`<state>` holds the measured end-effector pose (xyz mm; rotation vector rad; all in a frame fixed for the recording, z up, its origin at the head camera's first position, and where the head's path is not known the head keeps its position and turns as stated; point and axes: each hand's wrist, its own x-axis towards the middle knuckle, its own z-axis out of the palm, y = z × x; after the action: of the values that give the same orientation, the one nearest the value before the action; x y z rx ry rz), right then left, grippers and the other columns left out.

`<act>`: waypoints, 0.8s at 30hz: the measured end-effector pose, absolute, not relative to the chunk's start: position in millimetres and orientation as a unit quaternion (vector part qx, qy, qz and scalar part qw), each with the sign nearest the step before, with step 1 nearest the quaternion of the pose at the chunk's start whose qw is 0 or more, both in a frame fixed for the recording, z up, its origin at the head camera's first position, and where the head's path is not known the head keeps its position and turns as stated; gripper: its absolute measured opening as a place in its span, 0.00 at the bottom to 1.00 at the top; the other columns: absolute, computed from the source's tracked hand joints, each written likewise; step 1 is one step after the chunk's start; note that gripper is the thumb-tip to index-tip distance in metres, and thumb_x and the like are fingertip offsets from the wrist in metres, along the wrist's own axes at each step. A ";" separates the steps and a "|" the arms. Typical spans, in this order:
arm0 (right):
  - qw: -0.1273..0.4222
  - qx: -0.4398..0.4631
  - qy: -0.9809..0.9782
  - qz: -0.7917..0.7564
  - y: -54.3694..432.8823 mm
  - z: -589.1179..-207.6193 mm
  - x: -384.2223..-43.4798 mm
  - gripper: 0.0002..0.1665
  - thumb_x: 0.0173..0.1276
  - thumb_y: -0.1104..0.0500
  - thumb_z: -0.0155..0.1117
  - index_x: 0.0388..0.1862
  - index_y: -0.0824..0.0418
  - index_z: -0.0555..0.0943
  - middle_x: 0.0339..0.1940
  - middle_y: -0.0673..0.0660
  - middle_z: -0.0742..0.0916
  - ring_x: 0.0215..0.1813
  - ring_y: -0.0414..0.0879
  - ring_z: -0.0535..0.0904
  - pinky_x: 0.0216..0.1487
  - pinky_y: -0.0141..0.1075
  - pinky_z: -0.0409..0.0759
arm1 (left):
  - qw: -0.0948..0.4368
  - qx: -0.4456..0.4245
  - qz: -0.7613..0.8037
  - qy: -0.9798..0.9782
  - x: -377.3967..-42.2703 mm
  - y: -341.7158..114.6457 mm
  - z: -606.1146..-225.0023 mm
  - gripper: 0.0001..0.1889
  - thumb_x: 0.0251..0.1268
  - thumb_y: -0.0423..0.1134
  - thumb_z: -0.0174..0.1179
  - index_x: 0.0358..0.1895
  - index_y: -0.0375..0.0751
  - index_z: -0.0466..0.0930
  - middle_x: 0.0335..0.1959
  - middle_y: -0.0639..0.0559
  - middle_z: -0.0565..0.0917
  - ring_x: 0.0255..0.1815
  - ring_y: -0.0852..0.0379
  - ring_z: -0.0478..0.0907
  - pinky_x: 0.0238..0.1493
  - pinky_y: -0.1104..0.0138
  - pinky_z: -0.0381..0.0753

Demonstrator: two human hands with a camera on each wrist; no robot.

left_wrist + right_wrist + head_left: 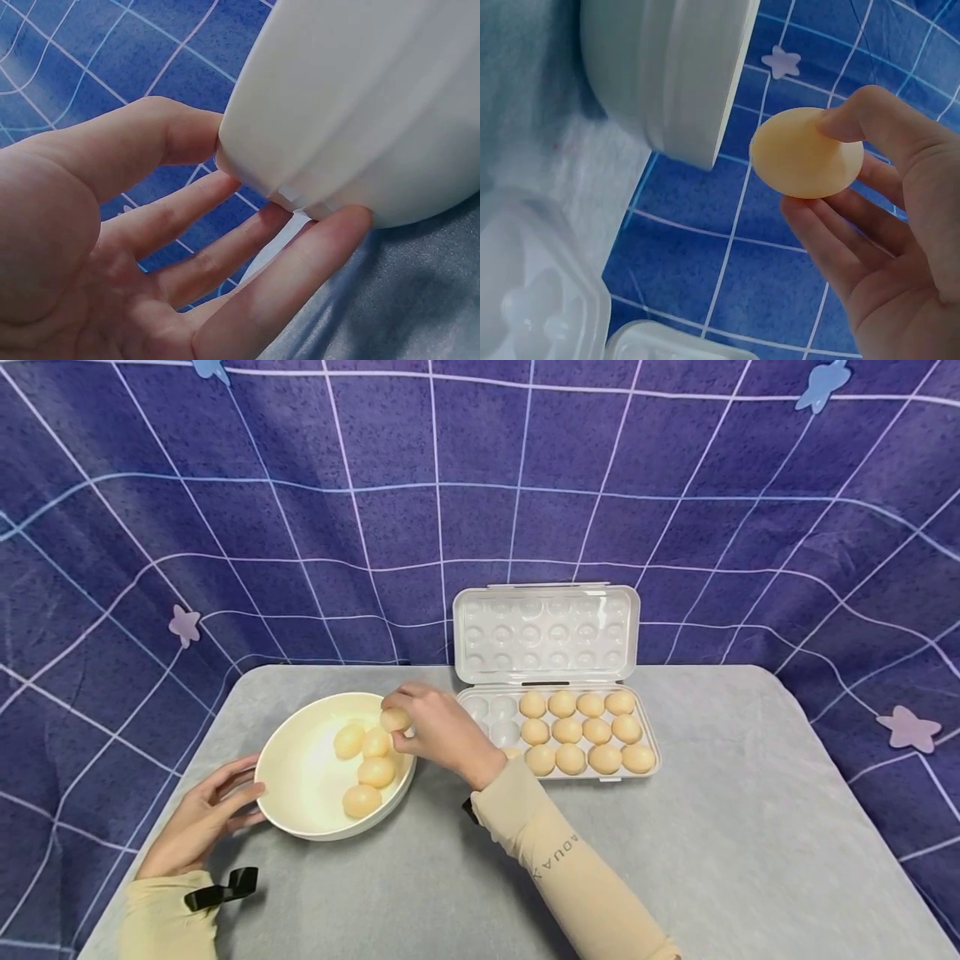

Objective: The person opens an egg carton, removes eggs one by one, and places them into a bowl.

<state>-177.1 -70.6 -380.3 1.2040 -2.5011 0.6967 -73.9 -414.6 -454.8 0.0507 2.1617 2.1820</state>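
In the head view my right hand [442, 727] pinches an egg [395, 720] between thumb and fingers, above the right rim of a cream bowl [300, 768]. The right wrist view shows this egg [802, 154] clear of the bowl wall [675, 82]. My left hand [213, 814] holds the bowl's left side, thumb at the rim and fingers against the outer wall [352, 97]. Several eggs [362, 802] lie in the bowl's right half. To the right stands an open egg carton [656, 764] with rows of eggs [567, 730]; some left pockets [504, 732] are vacant.
The carton's clear lid [546, 635] stands raised at the back, close to the blue grid-patterned curtain [480, 518]. A grey tabletop [720, 827] extends in front of the bowl and carton. My right forearm partly covers the carton's front left corner.
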 end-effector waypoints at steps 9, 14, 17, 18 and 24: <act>0.114 0.425 -0.883 0.164 -84.4 -379.4 -173.9 0.18 0.54 0.60 0.75 0.46 0.55 0.85 0.43 0.48 0.86 0.45 0.43 0.82 0.47 0.33 0.82 | 0.033 0.025 0.707 0.706 -70.3 -417.0 -455.7 0.22 0.73 0.24 0.51 0.66 0.44 0.70 0.54 0.60 0.82 0.49 0.62 0.84 0.43 0.62 0.90; 0.094 0.420 -0.894 0.127 -90.0 -378.2 -169.7 0.16 0.54 0.59 0.78 0.43 0.54 0.85 0.39 0.48 0.86 0.42 0.43 0.82 0.42 0.34 0.82 | 0.033 0.028 0.703 0.710 -68.6 -417.3 -456.7 0.22 0.74 0.24 0.50 0.66 0.45 0.70 0.54 0.60 0.82 0.49 0.63 0.84 0.43 0.62 0.90; 0.088 0.420 -0.896 0.115 -92.7 -377.3 -169.3 0.15 0.54 0.59 0.78 0.40 0.54 0.85 0.36 0.47 0.85 0.39 0.43 0.81 0.39 0.33 0.82 | 0.030 0.024 0.702 0.711 -69.2 -416.3 -456.2 0.22 0.74 0.24 0.51 0.66 0.46 0.70 0.54 0.61 0.82 0.49 0.63 0.84 0.42 0.62 0.90; 0.087 0.421 -0.896 0.111 -93.6 -377.3 -169.7 0.15 0.54 0.59 0.78 0.40 0.54 0.85 0.36 0.47 0.85 0.39 0.43 0.81 0.39 0.33 0.82 | 0.029 0.024 0.701 0.712 -69.7 -415.8 -456.0 0.22 0.74 0.24 0.51 0.66 0.45 0.70 0.54 0.61 0.82 0.49 0.63 0.84 0.42 0.62 0.90; 0.077 0.414 -0.903 0.091 -98.0 -381.2 -174.2 0.14 0.55 0.59 0.78 0.42 0.56 0.86 0.36 0.48 0.86 0.39 0.43 0.81 0.39 0.31 0.82 | 0.028 0.028 0.700 0.713 -73.4 -412.7 -455.4 0.22 0.74 0.24 0.51 0.67 0.42 0.69 0.54 0.60 0.82 0.49 0.62 0.84 0.43 0.62 0.90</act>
<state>-174.2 -98.0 -381.2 1.2401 -2.7042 0.2713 -73.4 -412.7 -455.4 0.0852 2.2008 2.1603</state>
